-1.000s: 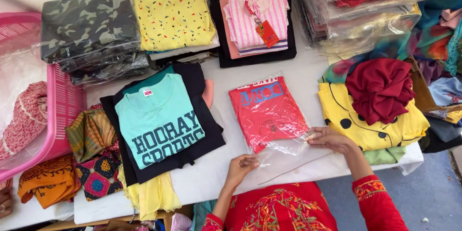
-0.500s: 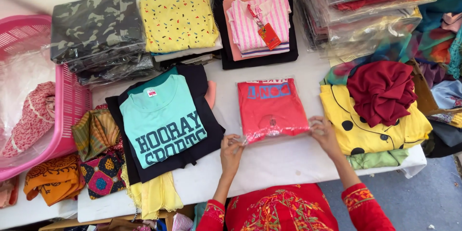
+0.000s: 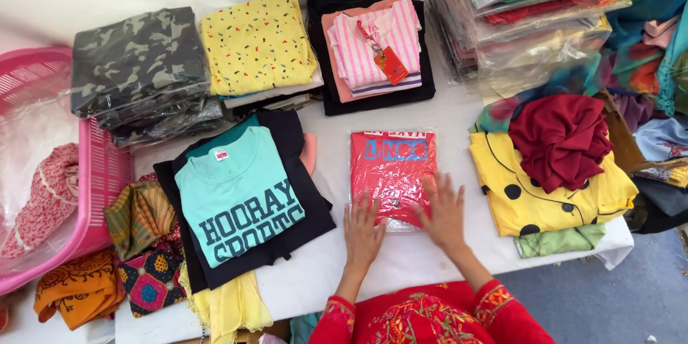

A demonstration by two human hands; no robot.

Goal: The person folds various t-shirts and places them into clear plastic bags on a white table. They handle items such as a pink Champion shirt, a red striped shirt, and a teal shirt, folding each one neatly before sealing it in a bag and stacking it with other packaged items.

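Observation:
A folded red shirt in a clear plastic bag [image 3: 392, 168] lies flat on the white table [image 3: 459, 111], in front of me. My left hand [image 3: 363, 232] rests flat on the bag's near left corner, fingers spread. Flat on the near right part of the bag is my right hand [image 3: 446, 213], also with fingers apart. Neither hand grips anything. Red embroidered sleeves cover my forearms.
Left of the bag lies a teal printed shirt on black cloth [image 3: 240, 201]. A yellow dotted shirt with a dark red cloth on it [image 3: 552, 165] sits right. Behind are camouflage [image 3: 140, 72], yellow [image 3: 256, 43] and pink striped [image 3: 378, 46] stacks, bagged garments [image 3: 530, 14], and a pink basket [image 3: 100, 186].
The bag's loose near flap has been folded under and the packet now lies flat and shorter. Both hands moved from the bag's near corners onto its top, pressing it down.

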